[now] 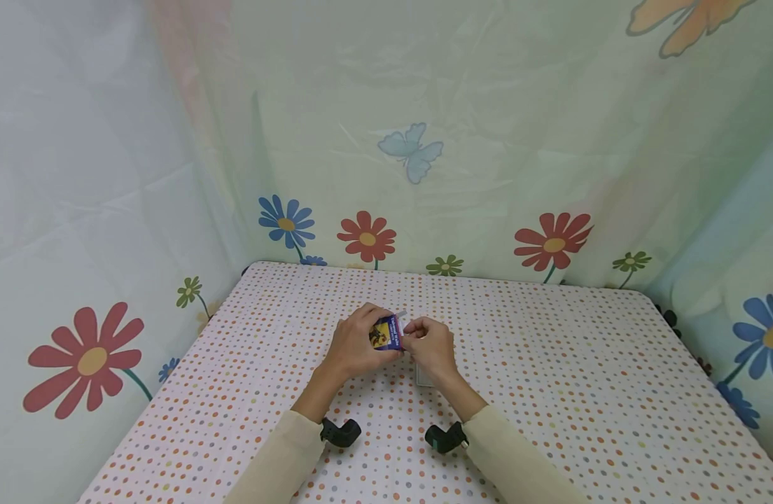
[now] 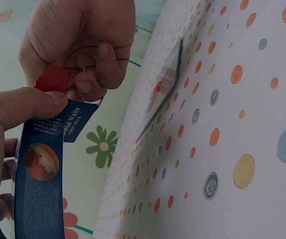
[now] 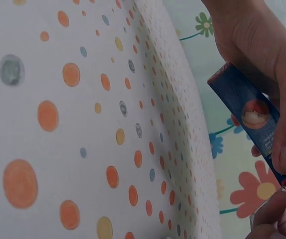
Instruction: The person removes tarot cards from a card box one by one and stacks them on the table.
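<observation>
My left hand (image 1: pixel 356 344) grips a small blue tarot deck box (image 1: pixel 386 333) above the table, its printed front facing up in the head view. In the left wrist view, the thumb presses on the narrow side of the box, beside a red flap (image 2: pixel 53 79). At the box's right end, my right hand (image 1: pixel 433 348) has its fingers curled, with thumb and fingertips pinching at the flap edge. The fingers partly hide what they pinch. Below the right wrist lies a flat, pale-bordered card or stack of cards (image 1: pixel 423 379), mostly covered in the head view.
A dotted cloth covers the table (image 1: pixel 550 392). A flowered curtain (image 1: pixel 475 210) hangs behind it and at both sides. Black devices (image 1: pixel 341 433) are strapped at both wrists.
</observation>
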Available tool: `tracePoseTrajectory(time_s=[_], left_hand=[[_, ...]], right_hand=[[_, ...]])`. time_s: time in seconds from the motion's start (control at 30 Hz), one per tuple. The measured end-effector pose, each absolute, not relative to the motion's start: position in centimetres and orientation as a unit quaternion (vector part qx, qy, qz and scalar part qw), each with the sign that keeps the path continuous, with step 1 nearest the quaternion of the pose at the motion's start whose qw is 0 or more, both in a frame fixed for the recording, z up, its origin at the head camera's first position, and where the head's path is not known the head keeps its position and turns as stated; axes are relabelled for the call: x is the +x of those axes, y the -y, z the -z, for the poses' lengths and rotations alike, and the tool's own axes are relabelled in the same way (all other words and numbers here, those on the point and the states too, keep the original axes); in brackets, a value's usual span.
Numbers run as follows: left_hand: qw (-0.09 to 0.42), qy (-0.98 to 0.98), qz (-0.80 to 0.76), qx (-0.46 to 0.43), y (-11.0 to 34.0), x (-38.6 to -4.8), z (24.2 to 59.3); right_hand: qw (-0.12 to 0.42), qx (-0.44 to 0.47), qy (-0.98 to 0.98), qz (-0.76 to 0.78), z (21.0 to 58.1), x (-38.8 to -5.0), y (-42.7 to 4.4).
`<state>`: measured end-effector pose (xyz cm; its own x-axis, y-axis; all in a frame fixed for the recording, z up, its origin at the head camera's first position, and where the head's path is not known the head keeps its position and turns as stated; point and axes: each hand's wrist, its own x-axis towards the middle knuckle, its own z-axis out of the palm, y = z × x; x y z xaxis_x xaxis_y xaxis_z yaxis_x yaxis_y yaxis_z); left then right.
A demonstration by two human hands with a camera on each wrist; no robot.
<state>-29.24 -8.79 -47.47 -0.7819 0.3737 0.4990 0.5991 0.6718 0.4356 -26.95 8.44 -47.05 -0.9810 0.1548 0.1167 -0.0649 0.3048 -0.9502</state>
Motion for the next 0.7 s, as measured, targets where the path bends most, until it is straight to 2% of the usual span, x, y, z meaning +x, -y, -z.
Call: tracePoseTrajectory(time_s=[0.7], left_hand=[[0.188, 0.894, 0.301, -0.275, 8.87, -29.28, 47.22]], right_hand=[[0.075, -0.034, 0.802, -0.592, 47.02, -26.55, -8.11]])
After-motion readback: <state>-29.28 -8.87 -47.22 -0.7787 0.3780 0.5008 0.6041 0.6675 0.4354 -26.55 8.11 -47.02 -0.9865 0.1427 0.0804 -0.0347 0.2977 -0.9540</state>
